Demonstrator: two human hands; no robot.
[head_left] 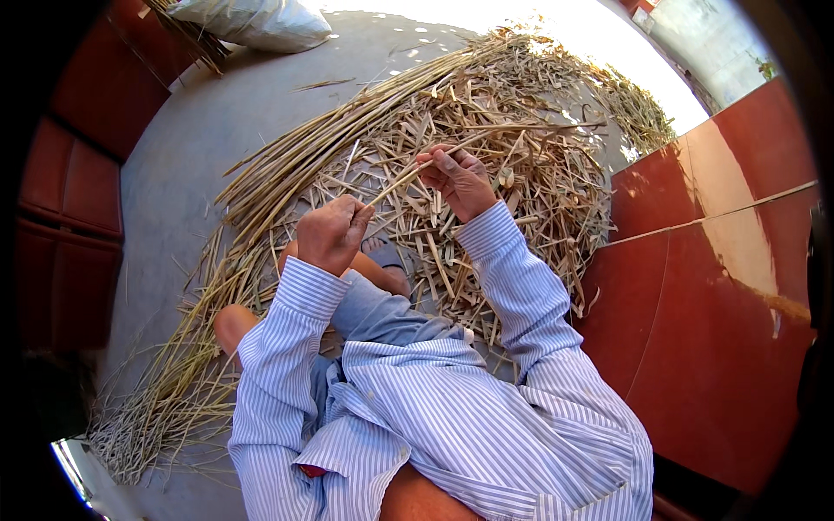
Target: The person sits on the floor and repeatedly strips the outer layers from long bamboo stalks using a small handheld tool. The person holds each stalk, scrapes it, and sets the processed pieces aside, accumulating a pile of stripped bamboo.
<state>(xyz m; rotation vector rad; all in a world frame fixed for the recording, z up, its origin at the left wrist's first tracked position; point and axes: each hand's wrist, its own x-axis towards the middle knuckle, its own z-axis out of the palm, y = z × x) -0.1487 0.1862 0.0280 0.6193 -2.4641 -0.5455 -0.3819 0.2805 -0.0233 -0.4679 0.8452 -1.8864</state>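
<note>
A thin, pale dried stalk [405, 180] slants between my hands, up and to the right. My left hand [330, 233] is closed in a fist around its lower end. Farther up, my right hand [459, 181] pinches the same stalk between thumb and fingers. Beyond the right hand, a stalk tip stretches rightward over a heap of dry husks and leaf strips [512, 208]. Beside that heap, on its left, a long bundle of straight dried stalks [304, 156] lies on the floor, fanning into thin ends at the lower left.
Grey floor [191, 174] surrounds the heap. Dark red panels [704, 347] stand close on the right, and dark red cabinets [69, 187] line the left. A white sack [261, 22] lies at the far left next to more stalks. My sandalled foot [382, 253] rests beside the heap.
</note>
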